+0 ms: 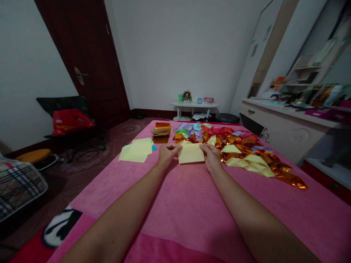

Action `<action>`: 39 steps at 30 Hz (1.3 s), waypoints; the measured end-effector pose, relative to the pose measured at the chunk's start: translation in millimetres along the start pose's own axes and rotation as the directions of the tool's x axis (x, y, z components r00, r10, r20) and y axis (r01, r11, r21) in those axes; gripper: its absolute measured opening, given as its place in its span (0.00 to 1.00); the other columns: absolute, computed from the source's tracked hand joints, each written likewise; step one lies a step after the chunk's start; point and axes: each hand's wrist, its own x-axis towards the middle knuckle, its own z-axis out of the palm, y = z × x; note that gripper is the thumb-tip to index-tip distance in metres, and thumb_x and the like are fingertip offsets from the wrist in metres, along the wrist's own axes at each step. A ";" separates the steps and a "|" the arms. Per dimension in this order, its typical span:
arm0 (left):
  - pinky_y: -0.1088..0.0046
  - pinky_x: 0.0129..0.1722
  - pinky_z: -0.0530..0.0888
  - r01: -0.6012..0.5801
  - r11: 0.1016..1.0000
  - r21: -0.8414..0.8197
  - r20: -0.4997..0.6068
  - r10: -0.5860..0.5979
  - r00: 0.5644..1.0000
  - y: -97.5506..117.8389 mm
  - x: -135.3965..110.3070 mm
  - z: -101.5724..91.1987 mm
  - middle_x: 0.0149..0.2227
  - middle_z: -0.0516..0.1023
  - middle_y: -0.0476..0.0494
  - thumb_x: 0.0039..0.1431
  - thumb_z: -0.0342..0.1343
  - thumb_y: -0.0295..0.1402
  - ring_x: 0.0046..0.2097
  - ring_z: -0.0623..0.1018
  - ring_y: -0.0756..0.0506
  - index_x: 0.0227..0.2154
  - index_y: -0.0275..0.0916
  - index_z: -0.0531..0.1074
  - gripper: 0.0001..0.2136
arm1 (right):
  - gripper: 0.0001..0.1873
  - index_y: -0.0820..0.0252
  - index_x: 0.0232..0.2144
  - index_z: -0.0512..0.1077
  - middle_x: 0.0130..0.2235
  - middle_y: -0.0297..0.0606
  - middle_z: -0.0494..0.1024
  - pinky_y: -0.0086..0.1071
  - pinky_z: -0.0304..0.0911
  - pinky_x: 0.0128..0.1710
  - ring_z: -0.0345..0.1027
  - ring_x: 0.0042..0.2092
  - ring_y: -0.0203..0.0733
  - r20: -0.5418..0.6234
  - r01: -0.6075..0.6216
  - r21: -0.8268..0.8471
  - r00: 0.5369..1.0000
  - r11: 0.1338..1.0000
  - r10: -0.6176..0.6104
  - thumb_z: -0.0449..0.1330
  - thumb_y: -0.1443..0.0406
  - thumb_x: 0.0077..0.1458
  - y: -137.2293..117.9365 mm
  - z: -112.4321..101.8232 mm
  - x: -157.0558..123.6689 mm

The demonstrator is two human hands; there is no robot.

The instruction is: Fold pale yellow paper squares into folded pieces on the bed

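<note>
A pale yellow paper sheet [191, 153] lies on the pink blanket [189, 212] in front of me, partly folded at its top edge. My left hand [168, 152] pinches its upper left corner with closed fingers. My right hand [211, 156] pinches the upper right corner the same way. Both forearms stretch out over the blanket.
A stack of yellow sheets [137, 150] lies to the left. Gold foil sheets [161, 130] sit behind it. A pile of folded gold, yellow and coloured paper pieces [241, 149] spreads to the right. A dark door [90, 62], chair [68, 120], small white table [194, 106] and white dresser [287, 124] surround the bed.
</note>
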 end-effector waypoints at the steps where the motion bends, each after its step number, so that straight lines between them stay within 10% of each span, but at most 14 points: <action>1: 0.77 0.22 0.68 0.003 1.000 -0.005 -0.002 -0.003 1.000 0.4 -0.5 0.4 0.21 0.76 0.46 0.44 0.64 0.37 0.23 0.73 0.50 0.21 0.33 0.76 0.10 | 0.10 0.60 0.21 0.73 0.20 0.30 0.76 0.27 0.64 0.24 0.67 0.22 0.34 -0.001 0.001 -0.003 1.000 1.000 -0.001 0.70 0.65 0.32 0.1 -0.1 0.0; 19: 0.74 0.28 0.70 -0.151 0.981 0.121 0.063 0.144 0.988 -4.3 2.3 0.8 0.28 0.77 0.44 0.45 0.63 0.34 0.28 0.74 0.49 0.32 0.33 0.77 0.11 | 0.16 0.58 0.33 0.75 0.27 0.31 0.77 0.30 0.64 0.29 0.69 0.27 0.36 0.136 0.169 -0.201 0.980 0.965 -0.144 0.69 0.63 0.36 1.8 -0.8 -3.7; 39: 0.72 0.34 0.65 -0.595 0.632 0.497 0.380 0.458 0.804 14.2 -13.2 8.5 0.30 0.69 0.43 0.62 0.49 0.33 0.34 0.69 0.47 0.32 0.38 0.75 0.10 | 0.05 0.47 0.26 0.80 0.28 0.34 0.74 0.33 0.58 0.36 0.65 0.33 0.42 0.526 0.598 -0.486 0.783 0.638 -0.332 0.67 0.65 0.43 -16.3 18.6 -27.8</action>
